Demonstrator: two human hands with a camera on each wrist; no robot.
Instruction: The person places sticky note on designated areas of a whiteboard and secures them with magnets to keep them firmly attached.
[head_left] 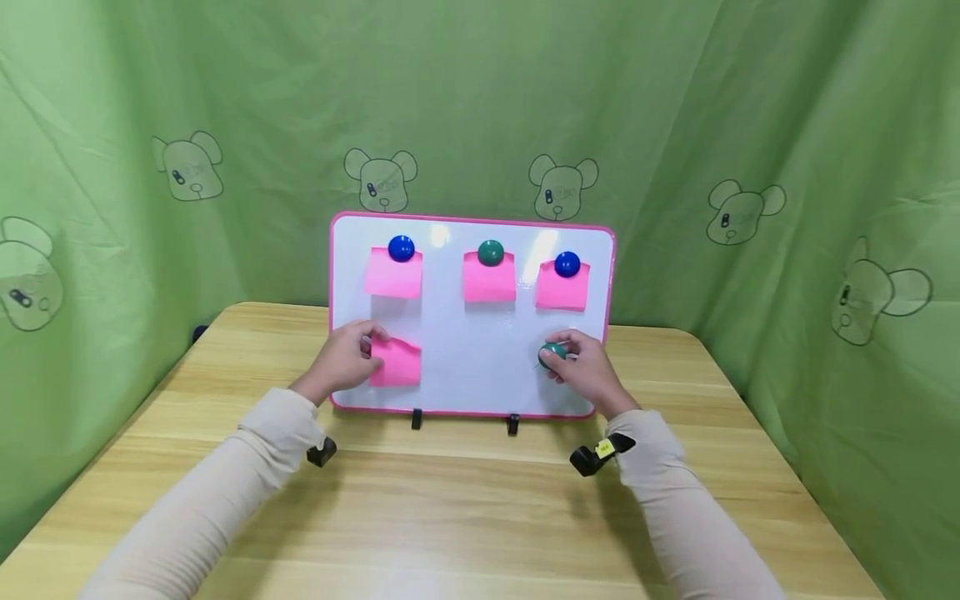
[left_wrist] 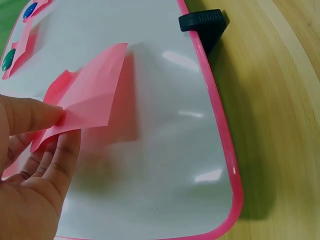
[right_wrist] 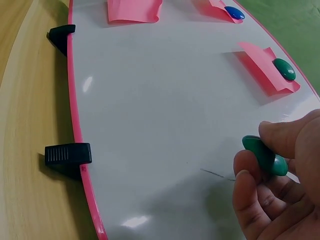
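Note:
Between thumb and fingers, my left hand (head_left: 347,358) pinches the left side of a pink sticky note (head_left: 397,363) at the lower left of the whiteboard (head_left: 465,358). In the left wrist view that note (left_wrist: 95,95) bends outward and casts a shadow on the board. Over the board's lower right, my right hand (head_left: 588,371) grips a green round magnet (head_left: 552,356) by thumb and fingers. The right wrist view shows the green magnet (right_wrist: 260,152) side-on, partly covered by fingers; I cannot tell whether it is one piece or two together.
Along the board's top, a blue magnet (head_left: 401,248), a green magnet (head_left: 491,252) and another blue magnet (head_left: 567,264) each hold a pink note. Black feet (head_left: 416,419) support the board on the wooden table (head_left: 450,517). A green curtain (head_left: 480,100) surrounds it.

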